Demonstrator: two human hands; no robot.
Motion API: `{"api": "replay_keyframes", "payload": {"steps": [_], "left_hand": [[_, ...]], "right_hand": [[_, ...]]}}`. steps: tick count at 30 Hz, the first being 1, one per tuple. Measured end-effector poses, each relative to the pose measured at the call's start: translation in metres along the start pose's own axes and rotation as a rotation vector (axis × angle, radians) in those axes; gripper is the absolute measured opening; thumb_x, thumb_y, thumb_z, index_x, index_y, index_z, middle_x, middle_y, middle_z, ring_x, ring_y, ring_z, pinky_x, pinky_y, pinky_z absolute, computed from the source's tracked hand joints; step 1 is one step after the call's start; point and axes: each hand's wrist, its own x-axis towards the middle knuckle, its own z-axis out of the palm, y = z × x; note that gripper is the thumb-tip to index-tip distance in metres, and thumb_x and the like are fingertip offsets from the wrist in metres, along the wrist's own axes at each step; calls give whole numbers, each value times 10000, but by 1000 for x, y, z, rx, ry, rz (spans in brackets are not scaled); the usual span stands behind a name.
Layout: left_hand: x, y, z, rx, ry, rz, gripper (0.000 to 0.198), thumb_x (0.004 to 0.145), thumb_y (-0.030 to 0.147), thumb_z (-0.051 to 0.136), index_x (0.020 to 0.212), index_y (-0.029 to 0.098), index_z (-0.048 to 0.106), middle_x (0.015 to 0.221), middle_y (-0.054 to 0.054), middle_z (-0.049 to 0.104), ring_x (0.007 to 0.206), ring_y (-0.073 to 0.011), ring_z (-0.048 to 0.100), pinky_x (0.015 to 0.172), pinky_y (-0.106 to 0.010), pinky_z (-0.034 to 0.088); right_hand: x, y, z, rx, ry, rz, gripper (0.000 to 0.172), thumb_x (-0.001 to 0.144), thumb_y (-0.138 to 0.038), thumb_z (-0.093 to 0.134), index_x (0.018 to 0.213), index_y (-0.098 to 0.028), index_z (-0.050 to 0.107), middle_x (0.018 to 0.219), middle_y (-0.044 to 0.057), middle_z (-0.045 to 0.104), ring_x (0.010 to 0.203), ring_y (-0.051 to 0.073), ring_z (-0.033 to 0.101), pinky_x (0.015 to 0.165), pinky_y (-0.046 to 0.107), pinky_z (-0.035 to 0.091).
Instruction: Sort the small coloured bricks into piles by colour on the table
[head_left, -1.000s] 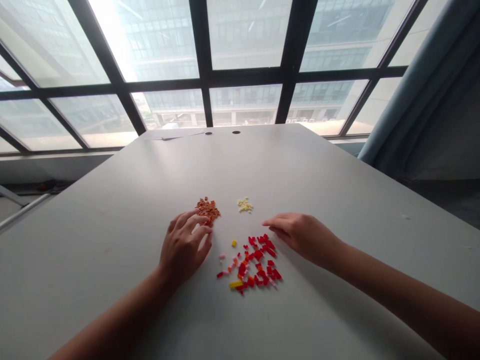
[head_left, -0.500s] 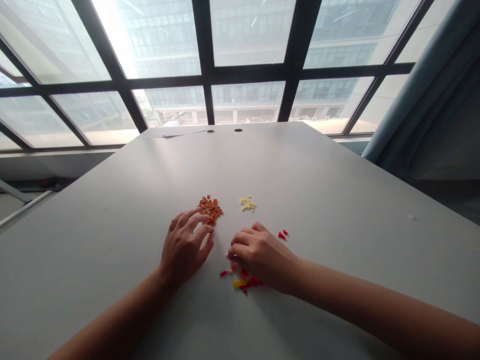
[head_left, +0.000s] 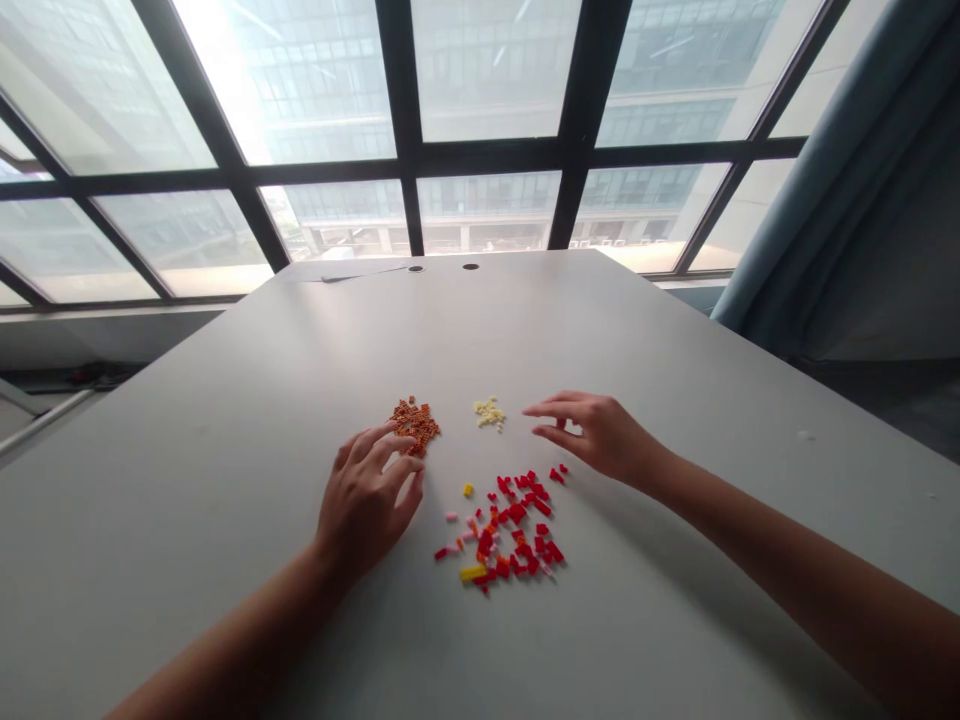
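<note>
My left hand [head_left: 371, 490] rests on the table with its fingers spread and curved, fingertips at the near edge of a pile of small orange-brown bricks [head_left: 420, 428]. It holds nothing that I can see. Raised over the table on the right is my right hand [head_left: 592, 430], thumb and fingers apart, nothing visible between them. Its fingertips point at a small heap of pale yellow pieces [head_left: 489, 413], just right of it. Nearer me lies a scatter of mostly red bricks [head_left: 517, 513], mixed with pink and orange ones. A long yellow brick [head_left: 472, 574] sits at its near left side.
A small yellow brick [head_left: 468, 490] lies apart, left of the red ones. The white table [head_left: 262, 400] reaches back to large framed windows [head_left: 487, 210]. Two round holes and a flat sheet [head_left: 360, 271] are at its far end. A blue curtain [head_left: 810, 230] hangs at right.
My right hand has lifted off the mixed bricks and moved right and away from me, uncovering the red scatter. Its fingers have straightened. My left hand has stayed by the orange-brown pile.
</note>
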Motion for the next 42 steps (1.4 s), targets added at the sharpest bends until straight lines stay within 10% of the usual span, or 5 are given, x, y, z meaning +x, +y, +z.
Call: {"api": "replay_keyframes", "payload": {"steps": [8, 21, 26, 32, 42], "left_hand": [[0, -1, 1, 7, -12, -9, 117, 841, 183, 554, 806, 211, 663, 1014, -59, 692, 1116, -276, 570, 951, -458, 416], [-1, -2, 1, 17, -2, 4, 107, 839, 179, 558, 806, 208, 657, 1013, -70, 690, 1114, -283, 571, 935, -465, 428], [-1, -2, 0, 15, -16, -6, 101, 834, 178, 564, 810, 212, 656, 1020, -66, 690, 1121, -280, 566, 941, -459, 424], [-1, -2, 0, 14, -18, -6, 104, 832, 178, 566, 810, 215, 660, 1018, -64, 693, 1122, -279, 570, 939, -452, 422], [-1, -2, 1, 12, -18, -9, 105, 830, 176, 568, 808, 214, 663, 1015, -65, 696, 1117, -282, 572, 941, -458, 423]], "right_hand": [[-50, 3, 9, 104, -27, -74, 267, 890, -375, 548, 1008, -215, 725, 971, 79, 665, 660, 111, 623, 650, 236, 521], [6, 55, 22, -11, 186, 62, 137, 821, -240, 616, 853, -183, 737, 835, 48, 675, 615, 118, 601, 653, 259, 516], [-2, 30, 20, -21, 258, -38, 212, 865, -280, 589, 1007, -190, 719, 930, 81, 663, 673, 127, 618, 698, 281, 532], [-34, -16, 21, 164, -24, -391, 237, 920, -225, 514, 1075, -198, 691, 1095, 90, 692, 988, 162, 625, 863, 291, 527], [-36, -9, 26, 129, 25, -391, 228, 921, -194, 504, 1017, -183, 711, 1007, 80, 727, 927, 171, 651, 831, 304, 560]]}}
